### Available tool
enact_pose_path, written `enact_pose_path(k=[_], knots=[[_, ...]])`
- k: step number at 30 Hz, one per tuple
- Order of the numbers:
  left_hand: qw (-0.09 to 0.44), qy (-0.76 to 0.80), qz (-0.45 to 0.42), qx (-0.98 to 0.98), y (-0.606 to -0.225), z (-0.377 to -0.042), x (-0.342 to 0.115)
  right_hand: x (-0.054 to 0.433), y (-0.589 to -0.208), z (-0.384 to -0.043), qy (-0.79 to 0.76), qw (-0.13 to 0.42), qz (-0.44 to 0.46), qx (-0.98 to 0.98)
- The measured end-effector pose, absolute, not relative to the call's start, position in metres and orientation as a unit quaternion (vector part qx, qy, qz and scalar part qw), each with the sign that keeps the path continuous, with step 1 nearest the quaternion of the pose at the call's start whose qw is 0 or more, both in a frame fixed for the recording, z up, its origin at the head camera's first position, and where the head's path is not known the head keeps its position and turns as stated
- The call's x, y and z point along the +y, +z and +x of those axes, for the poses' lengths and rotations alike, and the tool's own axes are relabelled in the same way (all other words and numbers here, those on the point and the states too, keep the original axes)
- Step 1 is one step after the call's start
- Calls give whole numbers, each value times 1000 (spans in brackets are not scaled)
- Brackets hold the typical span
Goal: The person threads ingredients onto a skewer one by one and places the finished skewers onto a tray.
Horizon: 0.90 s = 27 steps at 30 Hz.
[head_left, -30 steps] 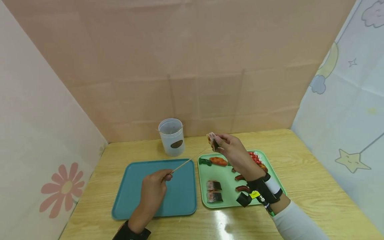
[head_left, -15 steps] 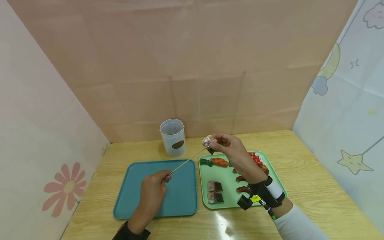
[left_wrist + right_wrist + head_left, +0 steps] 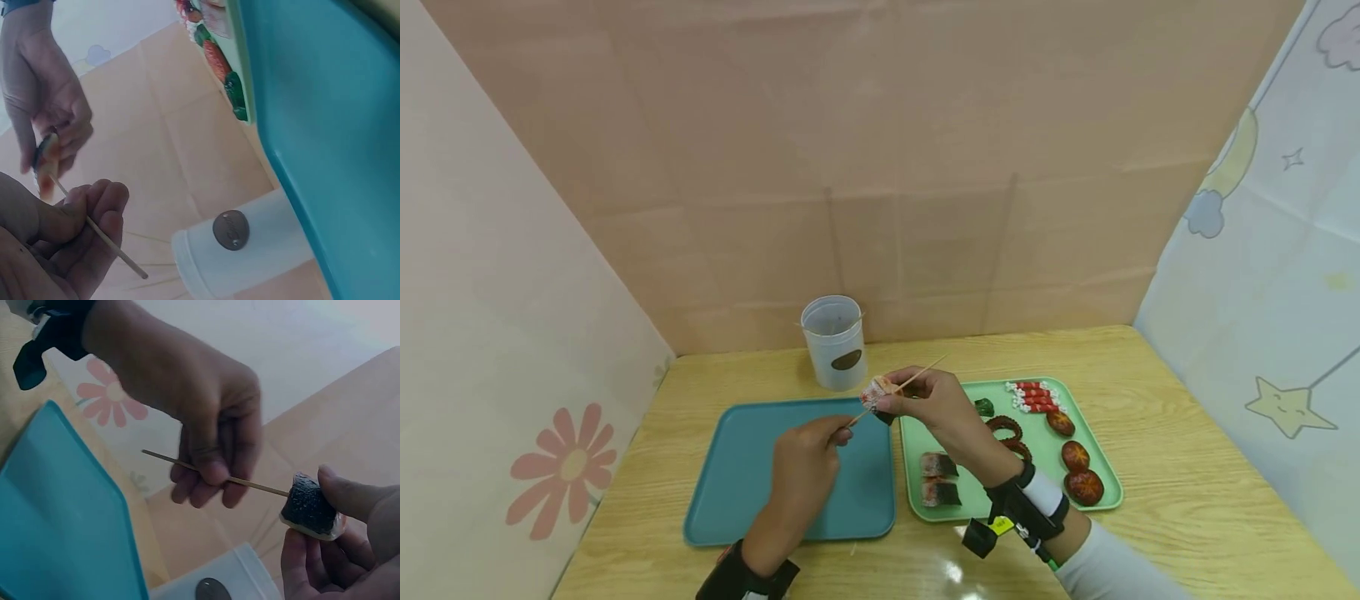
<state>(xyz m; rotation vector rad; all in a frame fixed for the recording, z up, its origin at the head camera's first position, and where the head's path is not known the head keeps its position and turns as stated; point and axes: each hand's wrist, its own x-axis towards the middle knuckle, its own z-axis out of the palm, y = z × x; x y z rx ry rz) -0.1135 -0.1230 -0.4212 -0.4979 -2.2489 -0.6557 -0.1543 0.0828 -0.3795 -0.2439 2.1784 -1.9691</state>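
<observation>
My left hand (image 3: 805, 467) pinches a thin wooden skewer (image 3: 259, 486) between thumb and fingers. Its blunt end sticks out past the palm in the left wrist view. A fish chunk (image 3: 876, 393) with dark skin (image 3: 309, 503) and a pale underside sits on the skewer, whose far tip shows beyond it in the head view. My right hand (image 3: 940, 412) holds that chunk between thumb and fingers. Both hands are raised between the blue tray (image 3: 865, 517) and the green tray (image 3: 970, 510). Two more fish chunks (image 3: 940, 479) lie on the green tray's left side.
On the green tray also lie red-and-white wrapped sticks (image 3: 1036, 397), round brown mushrooms (image 3: 1083, 487), dark red tentacles (image 3: 1003, 425) and a green pepper-like piece (image 3: 235, 94). Behind the blue tray stands a white cup (image 3: 835, 354) with thin sticks (image 3: 153, 264) in it.
My right hand has brought the fish chunk left and down, onto the skewer toward my left hand. The skewer tip now comes out past the chunk. My left hand has shifted slightly right.
</observation>
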Motion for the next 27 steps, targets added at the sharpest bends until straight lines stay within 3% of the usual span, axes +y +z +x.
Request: enact_pose_path(k=[7, 14, 19, 27], knots=[[333, -271, -176, -886, -421, -114, -123, 75, -390, -152, -641, 105, -70, 757], [316, -288, -148, -892, -429, -110, -138, 103, -414, -158, -409, 147, -208, 876], [306, -291, -133, -897, -430, -107, -149, 121, -445, -161, -255, 108, -263, 924], [289, -294, -121, -903, -431, -105, -157, 124, -462, -163, -269, 95, -280, 917]])
